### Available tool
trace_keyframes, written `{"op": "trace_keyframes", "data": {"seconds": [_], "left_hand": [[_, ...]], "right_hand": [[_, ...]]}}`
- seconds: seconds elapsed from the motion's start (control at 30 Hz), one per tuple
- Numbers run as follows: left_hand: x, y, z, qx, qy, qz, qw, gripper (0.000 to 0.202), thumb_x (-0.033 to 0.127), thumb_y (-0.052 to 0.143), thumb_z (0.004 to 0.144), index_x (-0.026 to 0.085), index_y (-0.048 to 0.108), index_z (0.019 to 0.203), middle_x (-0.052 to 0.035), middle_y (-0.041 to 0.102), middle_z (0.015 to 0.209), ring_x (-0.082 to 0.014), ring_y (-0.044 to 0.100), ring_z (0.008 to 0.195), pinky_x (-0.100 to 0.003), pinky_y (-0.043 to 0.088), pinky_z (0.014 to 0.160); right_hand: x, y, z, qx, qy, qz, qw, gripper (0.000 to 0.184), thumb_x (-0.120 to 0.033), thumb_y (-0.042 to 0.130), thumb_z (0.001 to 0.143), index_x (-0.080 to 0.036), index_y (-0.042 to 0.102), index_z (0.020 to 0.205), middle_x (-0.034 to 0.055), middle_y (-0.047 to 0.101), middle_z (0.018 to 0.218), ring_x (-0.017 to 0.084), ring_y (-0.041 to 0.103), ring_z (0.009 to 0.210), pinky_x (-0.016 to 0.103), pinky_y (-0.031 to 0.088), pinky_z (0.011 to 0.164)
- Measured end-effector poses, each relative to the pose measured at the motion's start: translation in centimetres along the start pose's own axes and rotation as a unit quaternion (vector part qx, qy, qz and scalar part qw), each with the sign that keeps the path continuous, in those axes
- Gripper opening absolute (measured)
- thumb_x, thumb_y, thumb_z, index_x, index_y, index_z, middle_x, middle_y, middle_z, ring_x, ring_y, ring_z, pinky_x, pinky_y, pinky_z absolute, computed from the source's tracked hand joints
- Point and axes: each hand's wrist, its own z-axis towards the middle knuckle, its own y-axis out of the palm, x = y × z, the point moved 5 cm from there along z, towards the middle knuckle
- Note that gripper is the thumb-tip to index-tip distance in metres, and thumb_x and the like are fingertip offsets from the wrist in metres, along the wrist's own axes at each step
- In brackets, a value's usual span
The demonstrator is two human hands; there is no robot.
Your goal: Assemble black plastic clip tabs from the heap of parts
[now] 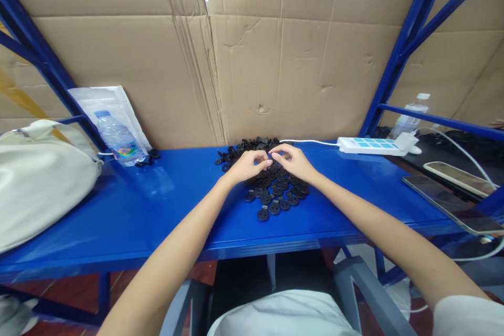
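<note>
A heap of small black round plastic parts (pixel 275 189), each with a short tab, lies on the blue metal shelf top (pixel 157 210). My left hand (pixel 248 165) and my right hand (pixel 293 161) hover low over the heap, with fingers curled and fingertips meeting near its far middle. The hands hide part of the heap. Whether a part sits between my fingertips is too hidden to tell.
Left of the heap stand a water bottle (pixel 118 138) and a cream cloth bag (pixel 39 178). A white power strip (pixel 374 145) lies to the right, with dark-screened devices (pixel 452 199) beyond. Cardboard sheets (pixel 307 52) line the back, between blue shelf uprights.
</note>
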Motion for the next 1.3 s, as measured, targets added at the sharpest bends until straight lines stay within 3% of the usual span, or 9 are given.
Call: {"op": "trace_keyframes", "data": {"seconds": [0.07, 0.17, 0.3, 0.5, 0.77, 0.97, 1.07, 1.2, 1.3], "left_hand": [[0.0, -0.1, 0.0, 0.016, -0.004, 0.011, 1.0, 0.033, 0.045, 0.051, 0.089, 0.016, 0.06, 0.076, 0.0, 0.065, 0.069, -0.0134, 0.058, 0.066, -0.023, 0.041, 0.064], [-0.1, -0.3, 0.0, 0.04, -0.004, 0.03, 0.999, 0.038, 0.048, 0.044, 0.092, 0.017, 0.056, 0.075, 0.0016, 0.06, 0.065, -0.0128, 0.053, 0.063, -0.023, 0.038, 0.061], [-0.1, -0.4, 0.0, 0.03, 0.009, 0.059, 0.998, 0.039, 0.048, 0.041, 0.093, 0.016, 0.053, 0.072, 0.0037, 0.051, 0.061, -0.011, 0.046, 0.06, -0.022, 0.032, 0.059], [-0.4, 0.0, -0.1, 0.019, -0.008, 0.081, 0.996, 0.038, 0.048, 0.042, 0.092, 0.016, 0.054, 0.077, 0.0025, 0.055, 0.067, -0.0119, 0.049, 0.064, -0.023, 0.034, 0.061], [-0.7, 0.2, 0.1, 0.012, -0.002, 0.066, 0.998, 0.037, 0.048, 0.048, 0.09, 0.016, 0.053, 0.073, 0.0009, 0.06, 0.069, -0.012, 0.052, 0.065, -0.023, 0.037, 0.062], [-0.5, -0.5, 0.1, 0.067, 0.002, 0.046, 0.997, 0.029, 0.041, 0.05, 0.09, 0.015, 0.059, 0.081, 0.0016, 0.06, 0.069, -0.0104, 0.05, 0.061, -0.022, 0.038, 0.062], [-0.3, -0.6, 0.1, 0.063, 0.008, 0.041, 0.997, 0.027, 0.039, 0.05, 0.09, 0.015, 0.06, 0.083, 0.0013, 0.062, 0.07, -0.0105, 0.051, 0.061, -0.022, 0.038, 0.061], [0.0, -0.4, 0.1, 0.039, 0.022, 0.037, 0.998, 0.026, 0.037, 0.051, 0.09, 0.015, 0.061, 0.08, 0.0008, 0.064, 0.071, -0.0104, 0.053, 0.062, -0.022, 0.039, 0.063], [0.0, -0.2, 0.1, 0.033, 0.019, 0.038, 0.999, 0.027, 0.038, 0.051, 0.09, 0.015, 0.061, 0.08, 0.0006, 0.064, 0.071, -0.0106, 0.054, 0.063, -0.022, 0.04, 0.064]], "right_hand": [[0.3, -0.1, 0.0, 0.005, 0.001, -0.003, 1.0, 0.025, -0.04, 0.055, 0.087, -0.019, 0.066, 0.093, 0.0077, 0.068, 0.096, 0.019, 0.062, 0.081, 0.03, 0.05, 0.069], [0.6, 0.0, -0.1, -0.01, 0.02, -0.001, 1.0, 0.023, -0.039, 0.056, 0.086, -0.018, 0.064, 0.091, 0.0059, 0.067, 0.09, 0.016, 0.06, 0.069, 0.028, 0.047, 0.063], [0.5, 0.5, -0.3, -0.061, 0.035, -0.009, 0.998, 0.021, -0.038, 0.054, 0.086, -0.018, 0.059, 0.09, 0.0011, 0.063, 0.078, 0.01, 0.048, 0.052, 0.024, 0.039, 0.053], [0.3, 0.4, -0.2, -0.106, 0.031, -0.053, 0.992, 0.017, -0.034, 0.057, 0.083, -0.018, 0.056, 0.082, -0.004, 0.055, 0.062, 0.008, 0.04, 0.047, 0.022, 0.032, 0.05], [0.6, -0.5, 0.2, -0.042, 0.05, -0.02, 0.998, 0.021, -0.038, 0.057, 0.083, -0.018, 0.058, 0.081, 0.0012, 0.062, 0.075, 0.01, 0.05, 0.054, 0.023, 0.038, 0.054], [1.2, 0.0, -0.1, -0.094, 0.072, -0.044, 0.992, 0.028, -0.044, 0.058, 0.083, -0.017, 0.062, 0.078, -0.0013, 0.057, 0.061, 0.01, 0.047, 0.049, 0.023, 0.035, 0.05], [1.3, 0.5, -0.4, -0.129, 0.087, -0.027, 0.987, 0.03, -0.046, 0.057, 0.083, -0.016, 0.061, 0.078, -0.0012, 0.058, 0.061, 0.009, 0.046, 0.046, 0.023, 0.036, 0.048], [0.9, 0.3, -0.3, -0.087, 0.089, 0.039, 0.991, 0.03, -0.046, 0.057, 0.084, -0.017, 0.059, 0.092, 0.0014, 0.063, 0.078, 0.009, 0.05, 0.048, 0.022, 0.04, 0.046], [0.7, 0.1, 0.0, -0.06, 0.071, 0.044, 0.995, 0.027, -0.044, 0.058, 0.083, -0.017, 0.059, 0.086, 0.0011, 0.062, 0.076, 0.009, 0.051, 0.049, 0.022, 0.04, 0.047]]}}
